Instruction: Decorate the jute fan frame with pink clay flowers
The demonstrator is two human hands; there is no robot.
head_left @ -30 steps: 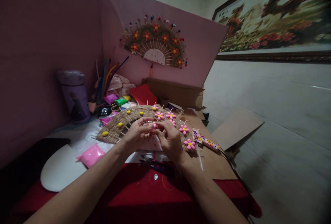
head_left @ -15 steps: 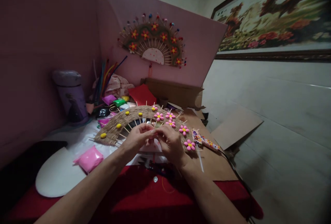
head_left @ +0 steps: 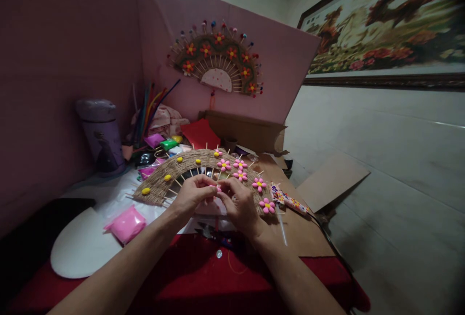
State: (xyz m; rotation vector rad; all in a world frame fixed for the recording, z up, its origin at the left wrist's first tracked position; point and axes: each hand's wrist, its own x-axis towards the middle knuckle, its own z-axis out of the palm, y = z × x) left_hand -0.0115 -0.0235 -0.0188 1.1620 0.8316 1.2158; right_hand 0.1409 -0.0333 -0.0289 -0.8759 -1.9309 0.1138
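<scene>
Above the lower middle of a twine-wrapped, half-round fan (head_left: 154,181), a small piece of pink clay (head_left: 217,188) shows between my fingertips. My left hand (head_left: 194,194) pinches it from the left, with thumb and fingers together. From the other side, my right hand (head_left: 240,203) has its fingers closed on the same piece. Pink clay flowers (head_left: 267,205) with yellow centres dot the fan's right side. Bare yellow clay ovals (head_left: 146,191) lie along its left side. My hands hide part of the fan's white base.
Left of my arms lie a pink clay packet (head_left: 128,224) and a white half-disc (head_left: 80,244). Dark-bladed snips (head_left: 210,232) rest below my hands. A patterned glue gun (head_left: 290,199) lies on cardboard (head_left: 308,237) at right. A purple tumbler (head_left: 101,138) stands at back left.
Both hands stay nearly in place while the fingers shift slightly. The pink clay between them shows more clearly now. The whole view has moved a little.
</scene>
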